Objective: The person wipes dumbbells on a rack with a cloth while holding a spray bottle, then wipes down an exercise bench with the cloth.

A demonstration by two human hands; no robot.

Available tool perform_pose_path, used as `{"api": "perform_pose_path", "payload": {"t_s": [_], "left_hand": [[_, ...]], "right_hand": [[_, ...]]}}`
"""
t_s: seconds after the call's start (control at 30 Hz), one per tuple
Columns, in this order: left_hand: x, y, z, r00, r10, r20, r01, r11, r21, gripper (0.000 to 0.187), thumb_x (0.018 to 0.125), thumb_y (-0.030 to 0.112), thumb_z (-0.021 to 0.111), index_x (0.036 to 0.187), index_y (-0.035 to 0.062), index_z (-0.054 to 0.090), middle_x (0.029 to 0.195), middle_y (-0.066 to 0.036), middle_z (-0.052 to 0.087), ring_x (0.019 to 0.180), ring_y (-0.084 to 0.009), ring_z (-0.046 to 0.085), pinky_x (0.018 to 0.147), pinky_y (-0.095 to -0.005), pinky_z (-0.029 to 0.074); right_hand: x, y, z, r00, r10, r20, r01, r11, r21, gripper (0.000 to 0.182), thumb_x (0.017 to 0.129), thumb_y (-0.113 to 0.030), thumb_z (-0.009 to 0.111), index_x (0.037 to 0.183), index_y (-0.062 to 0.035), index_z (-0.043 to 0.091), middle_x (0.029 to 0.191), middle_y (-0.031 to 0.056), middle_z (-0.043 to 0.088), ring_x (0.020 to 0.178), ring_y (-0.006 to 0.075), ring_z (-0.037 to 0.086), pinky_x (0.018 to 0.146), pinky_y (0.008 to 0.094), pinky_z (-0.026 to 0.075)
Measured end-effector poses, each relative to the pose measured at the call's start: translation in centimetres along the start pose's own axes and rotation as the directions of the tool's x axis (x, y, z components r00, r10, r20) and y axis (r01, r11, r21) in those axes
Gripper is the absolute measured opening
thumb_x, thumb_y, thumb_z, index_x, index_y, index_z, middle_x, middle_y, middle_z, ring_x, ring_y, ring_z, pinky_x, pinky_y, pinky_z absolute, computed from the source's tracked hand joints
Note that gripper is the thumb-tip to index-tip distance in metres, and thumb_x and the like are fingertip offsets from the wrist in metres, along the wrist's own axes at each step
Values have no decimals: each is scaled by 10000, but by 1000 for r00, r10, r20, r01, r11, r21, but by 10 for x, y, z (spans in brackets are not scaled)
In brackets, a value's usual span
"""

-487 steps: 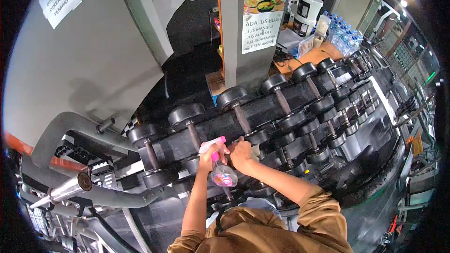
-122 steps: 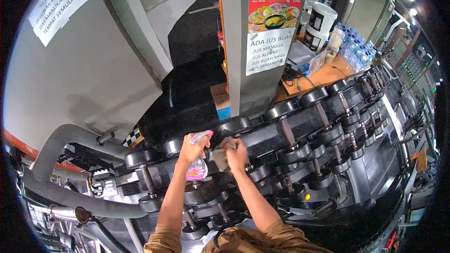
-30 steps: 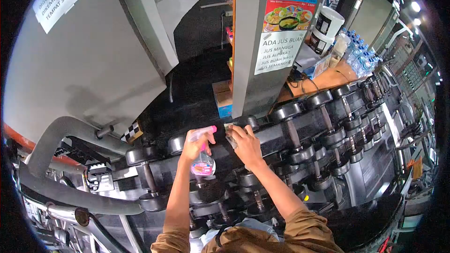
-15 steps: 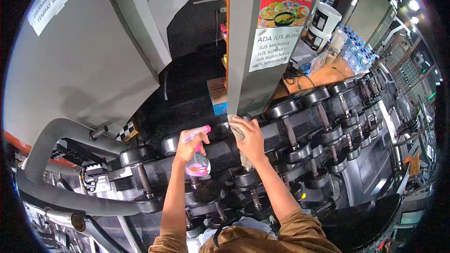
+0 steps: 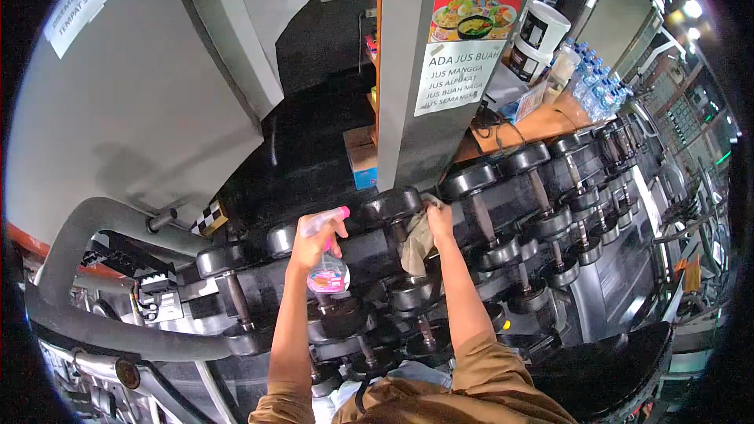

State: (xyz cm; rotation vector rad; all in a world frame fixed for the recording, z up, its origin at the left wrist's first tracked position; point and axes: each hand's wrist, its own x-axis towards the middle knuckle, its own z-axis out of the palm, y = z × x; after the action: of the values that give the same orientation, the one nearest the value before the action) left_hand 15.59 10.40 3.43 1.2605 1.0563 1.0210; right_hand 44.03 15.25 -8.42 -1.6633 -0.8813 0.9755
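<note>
My left hand (image 5: 318,240) is closed around the neck of a clear spray bottle (image 5: 328,276) with a pink nozzle and pink label. The bottle is upright above the dumbbells. My right hand (image 5: 440,221) grips a beige cloth (image 5: 418,246), which hangs down beside the handle of a black dumbbell (image 5: 394,204) on the upper rack row. That hand is at the right side of the dumbbell's far head; its fingertips are partly hidden.
More dumbbells (image 5: 485,220) fill the rack to both sides. A grey pillar (image 5: 420,141) with menu signs rises behind it. Water bottles (image 5: 601,90) and white tubs (image 5: 542,31) stand on a wooden counter (image 5: 503,138). A grey machine frame (image 5: 71,267) curves at the left.
My right hand has moved right and slightly down with the cloth, uncovering the far head of the dumbbell. My left hand still holds the spray bottle in nearly the same place.
</note>
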Motion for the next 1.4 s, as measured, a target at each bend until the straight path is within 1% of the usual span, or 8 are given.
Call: {"api": "perform_pose_path", "payload": {"t_s": [0.1,0.3,0.4,0.57,0.8,0.93,1.07,1.4], "left_hand": [[3,-6,-4,1000,15,25,-14,999,-40,304,892,205,540,997,-55,657,731,-94,652,451,-164,594,432,-279,487],[0,-5,-1,1000,22,11,-22,998,-58,312,900,210,528,1011,-55,650,735,-108,652,455,-166,591,433,-292,504],[0,-5,-1,1000,22,2,-21,1000,-23,324,889,216,502,986,-60,639,726,-121,651,450,-178,585,428,-313,518],[0,-10,-4,1000,29,9,-29,999,-36,330,885,217,510,991,-68,639,733,-122,653,448,-177,582,430,-309,519],[1,-10,-2,1000,-17,-23,14,993,-120,292,888,176,536,1006,-64,652,747,-100,658,460,-166,599,441,-272,486],[0,-10,-3,999,29,-20,-31,990,-139,305,895,203,536,981,-68,646,749,-106,659,464,-179,606,443,-282,498],[1,-11,-6,998,60,-5,-60,994,-88,316,903,226,530,944,-66,646,753,-112,659,467,-189,614,442,-288,505],[0,-9,-7,998,58,-11,-59,968,-242,363,919,288,540,881,-61,632,732,-123,649,465,-205,602,436,-320,514]], "right_hand": [[4,8,-2,971,219,95,-229,967,114,271,828,-125,669,1089,-81,727,955,60,713,861,152,636,791,299,476],[-38,-42,4,961,-273,-51,276,959,70,229,845,-88,667,1070,-67,709,957,63,705,903,190,642,840,309,465],[-68,-83,2,750,-657,77,654,719,-235,323,734,-3,697,1041,-99,693,1117,70,671,987,297,597,900,366,463],[-78,-105,14,624,-686,373,777,496,-387,398,644,-3,703,1028,-107,691,1137,-18,659,1005,241,572,836,351,519],[-69,-92,61,133,-559,818,929,-218,-300,40,725,-119,628,696,-91,627,851,45,647,934,217,594,643,353,526],[-61,-90,78,19,-575,818,975,-172,-144,56,690,-115,636,650,-76,636,688,106,637,662,285,629,678,408,522],[-57,-158,52,349,-301,888,937,117,-329,141,564,-153,727,666,-60,699,786,106,703,890,294,652,756,396,544],[-59,-60,127,180,-324,929,870,-388,-303,149,778,-240,609,743,-144,716,752,33,670,872,243,594,655,354,468]]}}
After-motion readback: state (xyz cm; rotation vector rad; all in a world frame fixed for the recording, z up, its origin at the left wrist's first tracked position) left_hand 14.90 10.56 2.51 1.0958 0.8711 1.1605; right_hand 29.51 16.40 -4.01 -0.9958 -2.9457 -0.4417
